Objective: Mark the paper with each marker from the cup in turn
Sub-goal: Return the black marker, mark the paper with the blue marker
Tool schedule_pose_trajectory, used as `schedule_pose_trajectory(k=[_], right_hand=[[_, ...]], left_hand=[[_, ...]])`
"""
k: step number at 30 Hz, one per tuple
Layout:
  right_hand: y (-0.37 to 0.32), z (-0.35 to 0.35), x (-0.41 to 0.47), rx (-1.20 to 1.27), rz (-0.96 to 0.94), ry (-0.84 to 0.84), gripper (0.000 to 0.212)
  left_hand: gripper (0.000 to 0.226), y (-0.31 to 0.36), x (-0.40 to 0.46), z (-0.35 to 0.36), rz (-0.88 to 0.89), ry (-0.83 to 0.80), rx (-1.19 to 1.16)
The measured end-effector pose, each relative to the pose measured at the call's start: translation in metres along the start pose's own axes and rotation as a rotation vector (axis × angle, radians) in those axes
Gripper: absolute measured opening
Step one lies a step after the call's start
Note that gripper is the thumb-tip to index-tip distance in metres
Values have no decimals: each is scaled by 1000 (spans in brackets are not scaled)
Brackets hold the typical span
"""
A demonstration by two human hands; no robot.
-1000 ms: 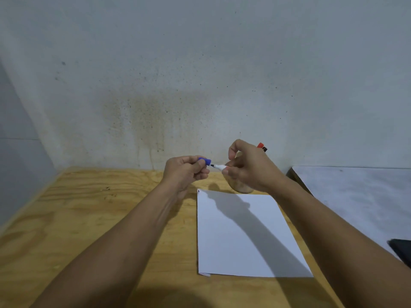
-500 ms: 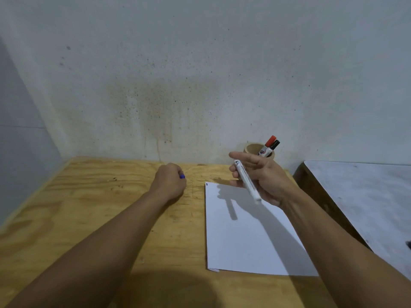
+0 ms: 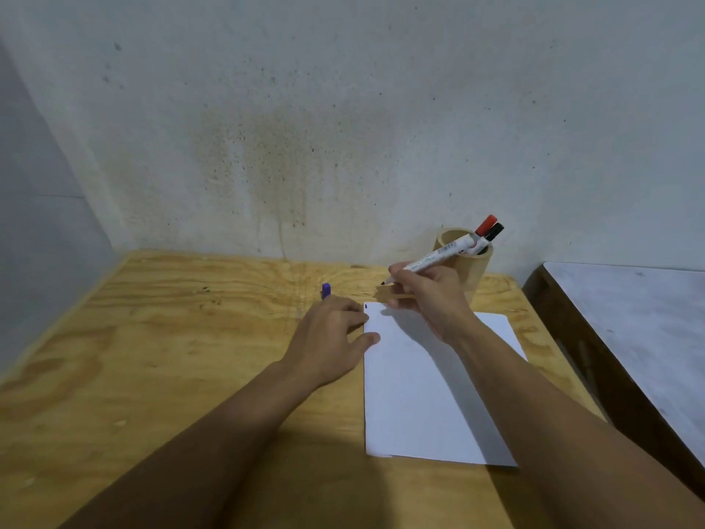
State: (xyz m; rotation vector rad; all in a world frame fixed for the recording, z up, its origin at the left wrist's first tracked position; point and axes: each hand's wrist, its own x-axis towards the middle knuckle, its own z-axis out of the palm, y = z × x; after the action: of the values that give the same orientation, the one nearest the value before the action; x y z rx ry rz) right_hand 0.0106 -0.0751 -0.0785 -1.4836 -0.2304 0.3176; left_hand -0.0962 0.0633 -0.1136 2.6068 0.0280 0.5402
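Observation:
A white sheet of paper [image 3: 416,399] lies on the wooden table [image 3: 171,357], with a small dark mark [image 3: 366,306] at its far left corner. My right hand [image 3: 431,299] grips an uncapped white marker [image 3: 438,255], tip pointing down-left just above that corner. My left hand [image 3: 330,337] rests flat, fingers and thumb on the paper's left edge. A blue cap [image 3: 326,291] stands just beyond its knuckles. Behind my right hand, a tan cup [image 3: 477,269] holds a red-capped marker [image 3: 486,224] and a black-capped marker [image 3: 495,231].
A stained grey wall [image 3: 343,127] runs close behind the table. A second, grey-topped surface [image 3: 629,318] stands lower at the right, past the table's right edge. Bare wood stretches to the left of the paper.
My left hand opened from a fist and moved onto the paper's edge, leaving the blue cap beyond it. My right hand turned the marker tip-down toward the paper's far corner.

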Motion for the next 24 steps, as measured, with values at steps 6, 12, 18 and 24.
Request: schedule_pose_trajectory(k=[6, 12, 18, 24], right_hand=[[17, 6, 6, -264, -125, 22, 11], [30, 1, 4, -278, -194, 51, 14], [34, -1, 6, -341, -240, 42, 10], [35, 0, 5, -349, -255, 31, 8]], left_hand=[[44, 1, -4, 3, -51, -16, -23], [44, -2, -4, 6, -66, -5, -37], [42, -6, -4, 7, -67, -1, -31], [42, -4, -3, 6, -81, -6, -33]])
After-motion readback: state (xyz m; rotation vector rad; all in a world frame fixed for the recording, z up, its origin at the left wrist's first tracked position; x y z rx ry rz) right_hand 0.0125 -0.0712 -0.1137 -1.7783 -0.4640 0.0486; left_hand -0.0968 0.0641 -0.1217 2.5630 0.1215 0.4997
